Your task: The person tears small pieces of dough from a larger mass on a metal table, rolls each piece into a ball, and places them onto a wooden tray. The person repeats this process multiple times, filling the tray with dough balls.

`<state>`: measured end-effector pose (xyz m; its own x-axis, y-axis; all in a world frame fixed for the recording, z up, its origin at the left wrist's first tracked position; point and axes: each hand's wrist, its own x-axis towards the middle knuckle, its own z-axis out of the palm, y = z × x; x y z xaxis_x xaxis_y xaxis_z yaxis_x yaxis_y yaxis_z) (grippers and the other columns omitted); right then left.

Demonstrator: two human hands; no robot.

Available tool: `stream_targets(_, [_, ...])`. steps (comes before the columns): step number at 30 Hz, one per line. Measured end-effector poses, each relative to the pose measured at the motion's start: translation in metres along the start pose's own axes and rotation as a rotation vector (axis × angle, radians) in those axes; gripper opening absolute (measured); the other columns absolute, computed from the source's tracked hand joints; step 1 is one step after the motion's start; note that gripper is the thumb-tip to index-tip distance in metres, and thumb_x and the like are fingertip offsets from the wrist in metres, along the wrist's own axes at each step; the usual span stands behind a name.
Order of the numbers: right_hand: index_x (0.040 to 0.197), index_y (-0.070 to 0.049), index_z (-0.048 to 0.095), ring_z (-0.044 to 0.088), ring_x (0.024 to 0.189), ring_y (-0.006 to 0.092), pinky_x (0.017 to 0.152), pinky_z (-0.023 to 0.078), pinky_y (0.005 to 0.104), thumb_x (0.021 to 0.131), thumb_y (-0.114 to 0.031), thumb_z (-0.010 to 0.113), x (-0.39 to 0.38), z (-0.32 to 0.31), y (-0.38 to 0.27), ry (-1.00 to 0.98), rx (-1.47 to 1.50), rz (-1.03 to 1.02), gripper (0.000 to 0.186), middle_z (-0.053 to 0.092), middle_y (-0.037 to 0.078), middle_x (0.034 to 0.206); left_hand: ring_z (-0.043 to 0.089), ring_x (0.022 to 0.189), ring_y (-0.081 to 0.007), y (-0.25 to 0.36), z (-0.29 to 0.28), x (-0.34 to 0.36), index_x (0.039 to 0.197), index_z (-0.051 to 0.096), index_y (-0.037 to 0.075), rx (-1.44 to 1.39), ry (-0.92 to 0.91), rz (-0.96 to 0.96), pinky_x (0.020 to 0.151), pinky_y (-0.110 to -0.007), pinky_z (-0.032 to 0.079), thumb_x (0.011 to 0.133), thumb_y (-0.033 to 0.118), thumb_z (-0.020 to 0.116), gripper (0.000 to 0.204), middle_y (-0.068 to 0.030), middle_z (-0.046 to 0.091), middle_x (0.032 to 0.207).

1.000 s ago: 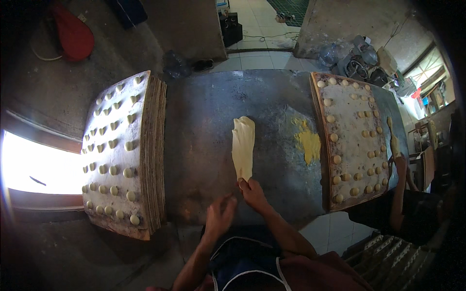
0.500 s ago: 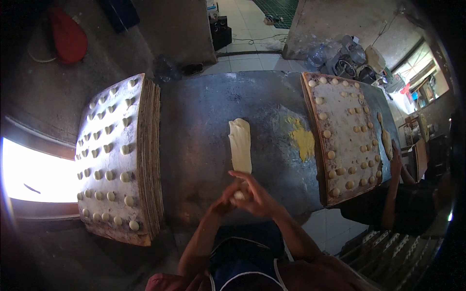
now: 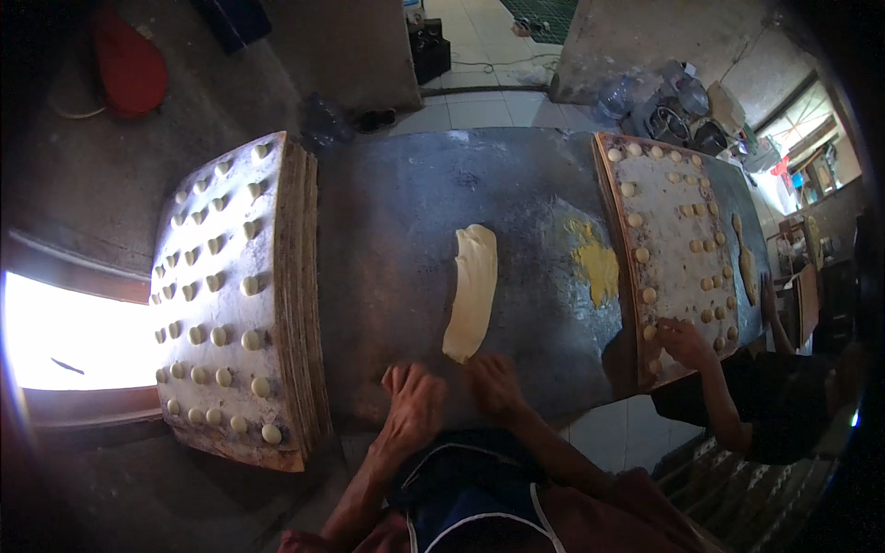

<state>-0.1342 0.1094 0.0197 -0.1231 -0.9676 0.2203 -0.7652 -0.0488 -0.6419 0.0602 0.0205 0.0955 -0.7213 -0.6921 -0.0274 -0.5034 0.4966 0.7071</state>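
A long flattened strip of pale dough (image 3: 476,286) lies on the dark worktable (image 3: 387,221), its near end pointing toward me. At that near end is my right hand (image 3: 498,385), with the fingers closed and pinching the tip of the dough. My left hand (image 3: 413,405) is a little to the left, apart from the strip and low over the near edge. Its fingers are curled in, and whatever they may hold is hidden under them.
On the left stands a stack of boards (image 3: 304,295), the top one carrying rows of small dough pieces. A second board (image 3: 668,249) with dough pieces lies on the right, a co-worker's hand (image 3: 684,343) over its near part. Yellow paste (image 3: 593,263) is smeared beside it.
My hands, together around a small dough ball before, have parted. My right hand is now at the strip's near end. A co-worker's hand has come over the right board.
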Motion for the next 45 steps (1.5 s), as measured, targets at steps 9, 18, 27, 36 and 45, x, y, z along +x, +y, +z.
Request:
stream_targets(9, [0.109,-0.004,0.051,0.054,0.1,0.0385,0.086,0.039,0.0514,0.088,-0.021,0.07,-0.005,-0.034,0.064,0.223,-0.436,0.297,0.033,0.055,0.019,0.113,0.05,0.104,-0.042,-0.114,0.076,0.057,0.107,0.055,-0.006,0.367,0.529,-0.073,0.093,-0.054,0.038,0.096,0.02,0.06,0.029,-0.0253,0.052,0.112])
stream_targets(18, [0.097,-0.003,0.052,0.053,0.088,0.0381,0.081,0.042,0.0497,0.087,-0.015,0.067,-0.024,-0.057,0.089,-0.122,-0.288,0.28,0.022,0.054,0.018,0.09,0.054,0.091,-0.0386,-0.085,0.09,0.049,0.102,0.055,-0.008,-0.036,0.361,-0.291,0.085,-0.05,0.042,0.092,0.012,0.066,0.025,-0.0222,0.054,0.099])
stream_targets(27, [0.096,-0.001,0.053,0.055,0.093,0.0406,0.084,0.044,0.0511,0.084,-0.012,0.069,-0.044,-0.061,0.11,-0.153,-0.11,0.166,0.023,0.055,0.021,0.098,0.055,0.085,-0.0383,-0.068,0.113,0.039,0.088,0.054,-0.003,-0.027,0.325,-0.157,0.077,-0.05,0.043,0.091,0.014,0.066,0.021,-0.0215,0.053,0.091])
stream_targets(36, [0.095,-0.002,0.052,0.052,0.091,0.0394,0.079,0.041,0.0511,0.085,-0.011,0.067,-0.056,-0.067,0.117,-0.103,0.137,-0.075,0.02,0.053,0.017,0.091,0.054,0.087,-0.0362,-0.075,0.122,0.032,0.091,0.052,-0.002,0.05,0.308,0.002,0.08,-0.045,0.043,0.093,0.015,0.064,0.02,-0.0196,0.051,0.094])
stream_targets(45, [0.084,-0.004,0.049,0.051,0.084,0.0385,0.075,0.039,0.0508,0.085,-0.014,0.065,-0.065,-0.08,0.127,-0.014,-0.056,-0.3,0.019,0.051,0.016,0.083,0.053,0.086,-0.0303,-0.059,0.124,0.031,0.101,0.048,0.002,0.1,0.335,-0.083,0.079,-0.042,0.045,0.094,0.013,0.063,0.021,-0.0166,0.051,0.097])
